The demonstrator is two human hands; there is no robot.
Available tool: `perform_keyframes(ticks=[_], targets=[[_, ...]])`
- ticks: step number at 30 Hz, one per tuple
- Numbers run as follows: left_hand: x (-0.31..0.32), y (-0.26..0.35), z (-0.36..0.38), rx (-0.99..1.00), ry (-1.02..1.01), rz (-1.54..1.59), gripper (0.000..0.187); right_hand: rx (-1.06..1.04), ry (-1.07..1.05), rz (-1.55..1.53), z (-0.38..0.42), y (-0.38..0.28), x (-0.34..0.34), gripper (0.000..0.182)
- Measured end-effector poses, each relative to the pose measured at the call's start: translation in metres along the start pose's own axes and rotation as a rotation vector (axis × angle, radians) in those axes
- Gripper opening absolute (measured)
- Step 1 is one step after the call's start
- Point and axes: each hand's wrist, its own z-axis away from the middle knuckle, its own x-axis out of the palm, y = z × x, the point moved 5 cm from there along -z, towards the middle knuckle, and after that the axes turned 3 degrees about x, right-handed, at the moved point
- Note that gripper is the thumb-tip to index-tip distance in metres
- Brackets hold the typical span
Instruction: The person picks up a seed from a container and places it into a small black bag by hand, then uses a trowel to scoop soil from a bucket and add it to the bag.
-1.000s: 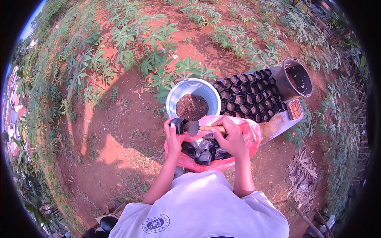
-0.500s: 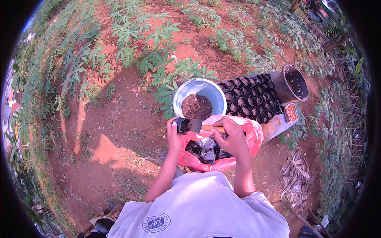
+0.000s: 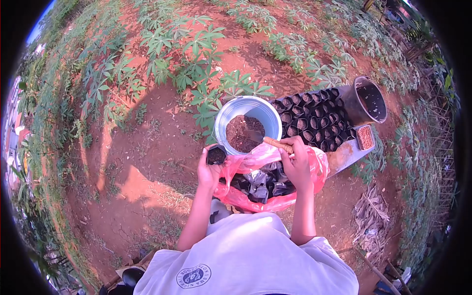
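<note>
My left hand (image 3: pixel 208 169) is closed round a black plastic seedling bag (image 3: pixel 216 155), its mouth facing up with dark soil inside. In my right hand (image 3: pixel 296 160) is the wooden handle of a small trowel (image 3: pixel 278 144), its blade dipping over the soil (image 3: pixel 241 132) in the light blue bucket (image 3: pixel 221 114). Just below the bucket, a pink plastic bag (image 3: pixel 319 167) lies open, and folded black plastic bags (image 3: pixel 260 184) fill it. My right wrist passes over that pink bag.
Right of the bucket, rows of soil-filled black seedling bags (image 3: pixel 309 118) stand on a board (image 3: pixel 351 156). A dark bucket (image 3: pixel 350 105) and a small tray of reddish-brown grains (image 3: pixel 365 137) sit at its right end. Leafy plants (image 3: pixel 201 44) grow beyond in red soil.
The trowel has moved from the seedling bag's mouth back to the soil in the bucket. My left hand has shifted slightly left and down, and the bag's opening now faces up.
</note>
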Motion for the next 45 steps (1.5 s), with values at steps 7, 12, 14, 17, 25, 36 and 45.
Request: perform_keyframes(ticks=[7,12,14,17,25,36,45], targets=[[0.004,-0.006,0.007,0.047,0.006,-0.148,0.041,0.064,-0.113,0.022,0.001,0.053,0.020,0.018],[0.006,-0.006,0.017,0.037,0.066,-0.167,0.041,0.086,-0.139,0.024,-0.009,0.077,0.038,0.022],[0.004,-0.005,0.020,0.035,0.087,-0.174,0.041,0.139,-0.170,0.011,-0.014,0.084,0.045,0.022],[-0.002,-0.004,0.021,0.030,0.106,-0.171,0.040,0.163,-0.190,0.003,-0.019,0.098,0.062,0.021],[-0.019,0.002,0.012,0.008,0.129,-0.134,0.039,0.146,-0.191,0.049,-0.022,0.106,0.103,0.024],[-0.005,0.017,-0.014,-0.093,0.035,-0.105,0.044,0.188,-0.200,0.088,0.008,0.083,0.125,0.028],[-0.022,0.025,-0.029,-0.115,-0.021,-0.135,0.044,0.321,-0.124,0.014,0.030,0.080,0.131,0.026]])
